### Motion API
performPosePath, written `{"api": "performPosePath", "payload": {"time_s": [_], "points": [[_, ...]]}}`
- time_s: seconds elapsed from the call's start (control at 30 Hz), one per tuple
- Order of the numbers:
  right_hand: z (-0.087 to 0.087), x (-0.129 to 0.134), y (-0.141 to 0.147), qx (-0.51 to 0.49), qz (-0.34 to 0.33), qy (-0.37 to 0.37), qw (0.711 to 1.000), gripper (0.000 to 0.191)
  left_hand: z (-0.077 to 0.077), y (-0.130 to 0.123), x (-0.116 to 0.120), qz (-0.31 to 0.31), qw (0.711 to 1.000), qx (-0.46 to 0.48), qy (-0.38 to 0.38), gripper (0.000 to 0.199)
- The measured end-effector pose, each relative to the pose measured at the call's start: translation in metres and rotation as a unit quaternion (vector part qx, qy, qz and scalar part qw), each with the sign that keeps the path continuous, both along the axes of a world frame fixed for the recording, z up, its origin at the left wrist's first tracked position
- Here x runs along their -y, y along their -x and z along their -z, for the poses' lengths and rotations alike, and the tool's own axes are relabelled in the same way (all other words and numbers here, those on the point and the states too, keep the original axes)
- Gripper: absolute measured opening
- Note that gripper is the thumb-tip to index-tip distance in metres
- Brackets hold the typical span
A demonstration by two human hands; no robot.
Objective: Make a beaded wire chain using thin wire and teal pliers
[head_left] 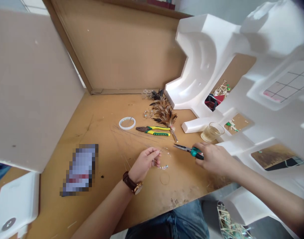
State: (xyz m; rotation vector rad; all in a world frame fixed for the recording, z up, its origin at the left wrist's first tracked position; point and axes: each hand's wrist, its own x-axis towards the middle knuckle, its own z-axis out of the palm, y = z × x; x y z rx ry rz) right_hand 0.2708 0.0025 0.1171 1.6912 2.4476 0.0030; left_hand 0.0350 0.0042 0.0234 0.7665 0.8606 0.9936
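Note:
My left hand [147,162], with a watch on its wrist, is closed in a pinch on a thin wire carrying small beads [163,167]. Fine wire ends stick out beyond the fingertips. To the right, my right hand [211,156] grips needle-nose pliers [189,150] with teal and black handles, their long jaws pointing left toward the beaded wire but apart from it. Behind the hands lie combination pliers [154,130] with yellow and green handles. Loose thin wires [132,132] spread over the table. A thin ring of wire [164,179] rests below my left hand.
A brown feather bundle [165,111] and a white ring-shaped roll [127,123] lie farther back. A glass [212,132] of pale contents stands beside white foam packing [196,66] at right. A pixelated flat object [79,169] lies left; cardboard [122,49] walls the back.

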Motion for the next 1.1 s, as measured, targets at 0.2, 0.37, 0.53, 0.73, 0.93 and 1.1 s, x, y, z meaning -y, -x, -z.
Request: {"api": "performPosePath", "payload": {"time_s": [0.2, 0.37, 0.53, 0.73, 0.93, 1.1], "points": [[0.049, 0.007, 0.026, -0.045, -0.095, 0.046, 0.993, 0.023, -0.009, 0.013, 0.011, -0.007, 0.999, 0.025, 0.023, 0.019], [0.081, 0.011, 0.057, -0.088, -0.181, 0.028, 0.979, 0.033, 0.004, 0.020, 0.019, -0.001, 0.992, 0.097, 0.080, 0.012], [0.102, 0.004, 0.061, -0.129, -0.239, 0.012, 0.962, 0.048, 0.014, 0.024, 0.020, -0.015, 0.985, 0.129, 0.113, 0.011], [0.086, -0.009, 0.056, -0.222, -0.252, 0.038, 0.941, 0.047, 0.012, 0.029, 0.021, -0.021, 0.985, 0.128, 0.109, 0.010], [0.061, -0.033, 0.088, -0.466, -0.086, 0.198, 0.858, 0.041, 0.008, 0.039, 0.012, -0.071, 0.991, 0.085, 0.078, 0.012], [0.081, -0.045, 0.109, -0.605, -0.013, 0.277, 0.746, 0.032, 0.011, 0.044, 0.006, -0.116, 0.989, 0.066, 0.061, 0.017]]}}
